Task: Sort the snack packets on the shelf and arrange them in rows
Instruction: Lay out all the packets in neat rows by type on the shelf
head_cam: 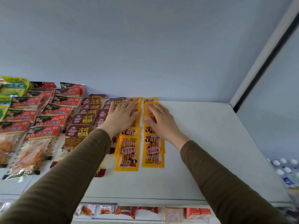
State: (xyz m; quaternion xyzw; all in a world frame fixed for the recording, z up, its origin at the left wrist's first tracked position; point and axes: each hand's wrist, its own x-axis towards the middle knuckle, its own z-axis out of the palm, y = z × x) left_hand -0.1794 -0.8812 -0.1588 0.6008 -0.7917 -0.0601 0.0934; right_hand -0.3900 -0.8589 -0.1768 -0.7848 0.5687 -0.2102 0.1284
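At the far left of the white shelf (pixel 202 143) lie glossy green plastic snack packets (pixel 13 88), then overlapping rows of red-and-black packets with clear windows (pixel 48 122), then two rows of dark maroon packets with yellow lettering (pixel 84 120), all running from near edge to back wall.

Right of these sit the two rows being worked: narrow yellow foil packets of stick snacks (pixel 127 152), each packet's long axis pointing from near to far, shingled one over the next. The left hand (pixel 123 117) rests flat on the far part of the left yellow row, fingers straight and spread, grasping nothing. The right hand (pixel 160 118) lies on the far part of the right yellow row (pixel 152 151), fingers extended, thumb tucked along the row's inner side; it seems to press rather than hold.

Each hand is nearest its own row, so any squaring-up would likely mean sliding packets along the near-far line toward the wall. The shelf to the right is bare white surface.
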